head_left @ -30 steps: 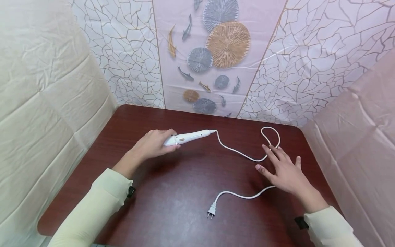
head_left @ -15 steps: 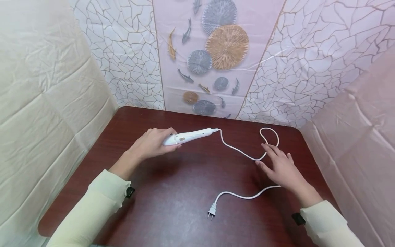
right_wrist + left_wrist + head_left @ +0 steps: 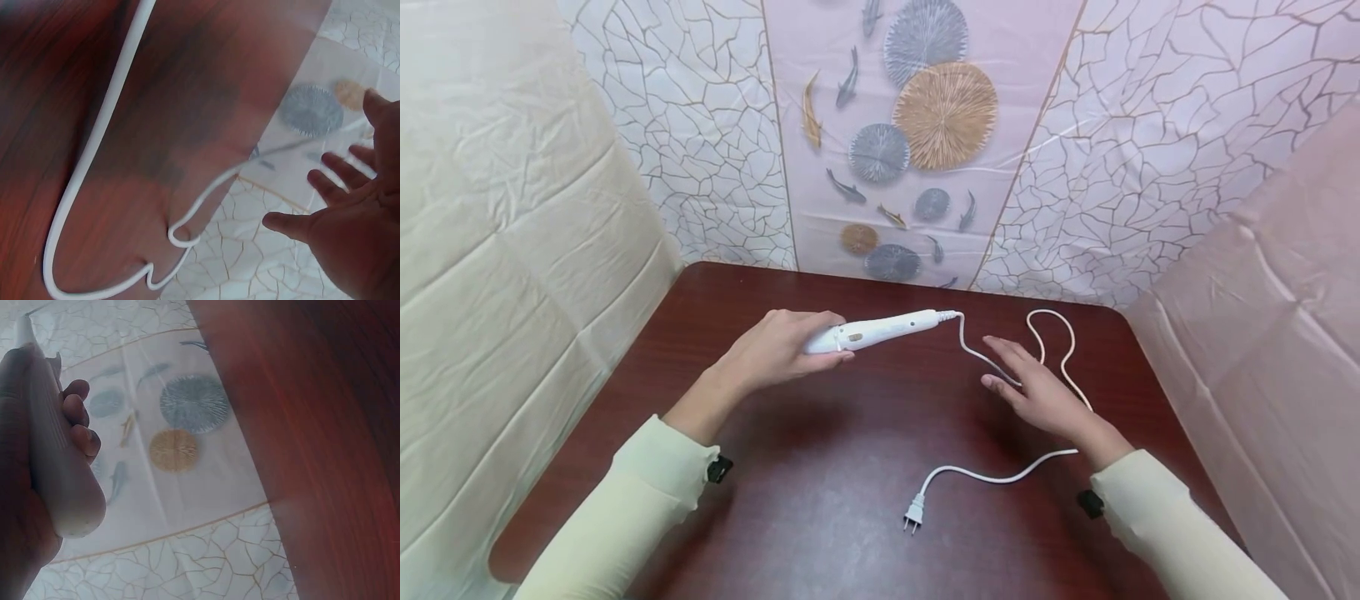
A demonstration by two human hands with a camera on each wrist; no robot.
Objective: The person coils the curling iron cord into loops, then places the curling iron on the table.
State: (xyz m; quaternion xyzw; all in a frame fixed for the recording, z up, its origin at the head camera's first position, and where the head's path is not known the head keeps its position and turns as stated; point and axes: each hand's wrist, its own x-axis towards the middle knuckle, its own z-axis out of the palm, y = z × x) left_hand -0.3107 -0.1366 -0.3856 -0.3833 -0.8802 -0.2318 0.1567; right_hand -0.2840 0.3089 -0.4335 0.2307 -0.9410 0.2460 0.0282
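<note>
My left hand (image 3: pixel 771 346) grips a white corded handheld appliance (image 3: pixel 891 330) by its wider end, thumb on the near side. In the left wrist view the appliance (image 3: pixel 70 487) shows a rounded end by the palm and several fingers curled round it; its exact kind is unclear. A white cord (image 3: pixel 966 337) leaves the narrow end and drops toward the right. My right hand (image 3: pixel 1037 396) hovers by this cord, its fingers extended. In the right wrist view the right hand (image 3: pixel 350 231) is spread and holds nothing. A two-prong plug (image 3: pixel 914 510) lies nearer me.
The dark red-brown table (image 3: pixel 820 500) has rounded corners. A patterned cloth backdrop (image 3: pixel 947 117) hangs behind it, with pale drapes (image 3: pixel 535 250) on both sides. A loop of cord lies at the table's back right.
My right hand has moved left along the cord toward the appliance. The left hand and appliance have shifted slightly right. The plug has stayed where it lay.
</note>
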